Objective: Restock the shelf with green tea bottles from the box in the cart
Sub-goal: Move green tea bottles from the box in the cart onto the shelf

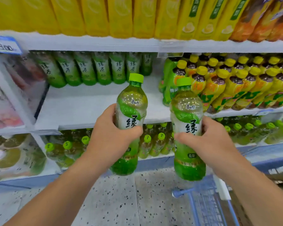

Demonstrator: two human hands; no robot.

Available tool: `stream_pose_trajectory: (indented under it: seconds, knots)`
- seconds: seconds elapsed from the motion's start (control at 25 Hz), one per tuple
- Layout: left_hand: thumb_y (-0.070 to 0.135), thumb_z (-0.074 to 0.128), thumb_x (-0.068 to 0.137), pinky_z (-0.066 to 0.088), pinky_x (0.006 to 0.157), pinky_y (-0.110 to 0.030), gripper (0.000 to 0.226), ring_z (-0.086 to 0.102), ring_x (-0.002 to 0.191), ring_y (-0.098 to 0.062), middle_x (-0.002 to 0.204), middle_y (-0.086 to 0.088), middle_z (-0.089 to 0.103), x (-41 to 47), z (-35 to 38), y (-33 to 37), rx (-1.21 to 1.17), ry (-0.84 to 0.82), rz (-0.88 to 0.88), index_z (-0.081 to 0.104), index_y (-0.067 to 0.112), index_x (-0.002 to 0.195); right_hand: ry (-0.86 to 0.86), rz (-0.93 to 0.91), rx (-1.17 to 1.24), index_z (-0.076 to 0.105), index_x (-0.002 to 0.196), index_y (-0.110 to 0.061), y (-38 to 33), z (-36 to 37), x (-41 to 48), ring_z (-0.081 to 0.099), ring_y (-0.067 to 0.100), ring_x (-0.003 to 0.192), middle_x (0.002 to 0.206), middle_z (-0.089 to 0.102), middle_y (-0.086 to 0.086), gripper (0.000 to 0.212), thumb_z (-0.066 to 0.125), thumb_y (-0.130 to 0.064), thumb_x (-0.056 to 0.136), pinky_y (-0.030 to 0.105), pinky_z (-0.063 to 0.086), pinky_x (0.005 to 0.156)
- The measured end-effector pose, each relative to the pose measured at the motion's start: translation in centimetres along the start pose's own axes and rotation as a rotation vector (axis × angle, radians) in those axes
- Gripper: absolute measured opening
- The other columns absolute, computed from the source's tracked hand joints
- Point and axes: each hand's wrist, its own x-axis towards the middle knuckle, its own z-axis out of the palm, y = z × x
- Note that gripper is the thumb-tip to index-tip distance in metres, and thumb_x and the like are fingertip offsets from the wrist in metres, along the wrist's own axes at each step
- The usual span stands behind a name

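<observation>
- Blue cart (183, 192) low at right, over speckled floor (121, 201).
- Left hand (111, 136) grips 1 green tea bottle (131, 101), fingers (134, 130) curled round its label.
- Right hand (207, 144) holds a 2nd bottle (186, 105) likewise, upright, just beside.
- Beyond, the shelf (88, 103) shows bare board before a back row of bottles (88, 69).

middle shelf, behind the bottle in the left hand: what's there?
Bare white shelf board, then a single visible row of green tea bottles at the back. The left hand grips the held bottle, which covers part of the board; anything behind that row is hidden.
</observation>
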Motion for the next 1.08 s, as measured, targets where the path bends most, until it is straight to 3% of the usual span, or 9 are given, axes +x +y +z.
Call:
stream_pose_trajectory:
  seconds: [0.28,0.48,0.6,0.72,0.84,0.96,1.08]
  knots:
    - [0.018,0.081,0.070,0.060,0.066,-0.033,0.036,0.069,0.078,-0.013,0.088,0.004,0.071,7.7,-1.5,-3.7,-0.003,0.122,0.037,0.063,0.028,0.099,-0.010,-0.028,-0.005,0.067,0.089,-0.023,-0.8,7.3,7.6,0.072,0.015,0.077,0.079,0.074,-0.007,0.023,0.082,-0.020,0.072,0.035,0.059,0.071]
    - [0.021,0.082,0.070,0.058,0.069,-0.023,0.041,0.068,0.085,-0.008,0.095,0.008,0.070,12.7,-1.2,-4.5,0.097,0.177,0.148,0.059,0.030,0.103,0.046,-0.085,-0.007,0.062,0.080,-0.023,-0.2,9.1,12.8,0.067,0.015,0.073,0.074,0.068,-0.007,0.021,0.081,-0.024,0.071,0.030,0.052,0.063]
    - [0.019,0.082,0.070,0.057,0.077,-0.030,0.047,0.066,0.089,-0.009,0.098,0.008,0.068,14.9,-1.6,-5.3,0.145,0.200,0.216,0.058,0.026,0.109,0.090,-0.160,-0.007,0.058,0.077,-0.024,-0.1,9.6,15.2,0.063,0.012,0.071,0.074,0.066,-0.006,0.024,0.080,-0.023,0.071,0.031,0.050,0.063]
    - [0.016,0.082,0.070,0.053,0.079,-0.027,0.053,0.063,0.093,-0.009,0.102,0.007,0.065,17.0,-1.9,-6.2,0.148,0.222,0.262,0.055,0.024,0.114,0.142,-0.231,-0.008,0.059,0.087,-0.026,-0.6,10.5,17.6,0.060,0.007,0.073,0.079,0.064,-0.009,0.027,0.081,-0.024,0.071,0.029,0.048,0.064]
    - [0.013,0.082,0.072,0.044,0.072,-0.013,0.059,0.058,0.092,0.003,0.105,0.013,0.061,19.1,-1.9,-7.2,0.131,0.208,0.279,0.050,0.026,0.120,0.178,-0.261,0.014,0.061,0.105,-0.022,-0.2,12.2,19.6,0.063,0.009,0.080,0.088,0.066,-0.008,0.041,0.082,-0.023,0.070,0.030,0.051,0.073]
    - [0.008,0.081,0.074,0.046,0.066,-0.004,0.061,0.058,0.085,0.016,0.103,0.019,0.060,20.8,-1.6,-8.1,0.070,0.164,0.312,0.047,0.030,0.120,0.182,-0.308,0.101,0.058,0.118,-0.024,1.1,13.2,20.6,0.066,0.010,0.092,0.101,0.069,-0.008,0.049,0.081,-0.020,0.075,0.030,0.053,0.082]
    - [0.004,0.080,0.074,0.047,0.070,-0.002,0.064,0.060,0.086,0.016,0.104,0.017,0.062,21.4,-1.9,-9.4,0.021,0.162,0.351,0.047,0.030,0.122,0.184,-0.332,0.195,0.053,0.122,-0.027,1.8,13.9,21.2,0.065,-0.008,0.088,0.104,0.068,-0.014,0.050,0.079,-0.015,0.081,0.014,0.053,0.077]
